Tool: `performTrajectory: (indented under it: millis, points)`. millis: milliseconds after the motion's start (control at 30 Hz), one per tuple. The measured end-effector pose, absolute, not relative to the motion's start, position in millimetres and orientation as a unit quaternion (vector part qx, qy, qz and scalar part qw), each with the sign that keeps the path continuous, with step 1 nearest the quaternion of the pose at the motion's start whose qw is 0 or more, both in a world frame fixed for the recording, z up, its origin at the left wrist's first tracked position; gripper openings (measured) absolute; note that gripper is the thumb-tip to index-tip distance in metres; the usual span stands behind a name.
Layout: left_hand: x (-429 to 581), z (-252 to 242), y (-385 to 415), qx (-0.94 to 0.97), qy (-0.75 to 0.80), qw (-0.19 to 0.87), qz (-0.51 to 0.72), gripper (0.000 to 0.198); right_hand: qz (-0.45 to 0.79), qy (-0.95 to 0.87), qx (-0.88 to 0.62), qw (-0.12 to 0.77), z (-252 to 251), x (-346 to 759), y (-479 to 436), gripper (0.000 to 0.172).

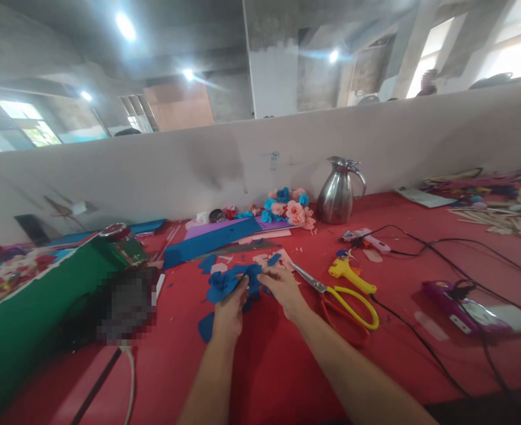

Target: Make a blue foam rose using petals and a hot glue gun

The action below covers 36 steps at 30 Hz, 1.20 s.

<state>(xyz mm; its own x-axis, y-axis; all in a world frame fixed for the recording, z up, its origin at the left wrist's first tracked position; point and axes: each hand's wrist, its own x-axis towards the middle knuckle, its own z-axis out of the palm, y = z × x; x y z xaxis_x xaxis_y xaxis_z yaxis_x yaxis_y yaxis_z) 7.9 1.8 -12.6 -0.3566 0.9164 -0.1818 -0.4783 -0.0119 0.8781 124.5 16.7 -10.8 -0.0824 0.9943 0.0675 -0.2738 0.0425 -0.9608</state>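
Observation:
Near the middle of the red table, my left hand (231, 304) is closed on a blue paper flower (221, 285). My right hand (282, 287) pinches the edge of a blue paper piece (253, 274) joined to or touching the flower. Below the hands lies another blue petal (206, 327). Blue and pink paper scraps (218, 268) lie just beyond them. To the right of my right hand rest open scissors (320, 285) with yellow and red handles. Behind, a blue paper strip (211, 241) lies across purple paper.
A steel jug (336, 195) stands by the low wall, beside pink and blue paper flowers (287, 208). Glue guns, one yellow (351, 275), a power strip (464, 310) and cables lie right. On the left are a green box (43, 319), a jar (125, 242) and a blurred device.

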Motion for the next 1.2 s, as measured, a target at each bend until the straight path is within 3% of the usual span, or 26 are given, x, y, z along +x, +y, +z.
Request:
performTrajectory:
  millis: [133, 1200]
  points:
    - [9.0, -10.1, 1.1, 0.205, 0.480, 0.529, 0.669, 0.044, 0.580, -0.437, -0.391, 0.566, -14.3, 125.6, 18.5, 0.023]
    - [11.2, -13.1, -0.1, 0.254, 0.486, 0.510, 0.663, 0.030, 0.474, -0.533, -0.410, 0.568, -26.1, 120.5, 20.0, 0.010]
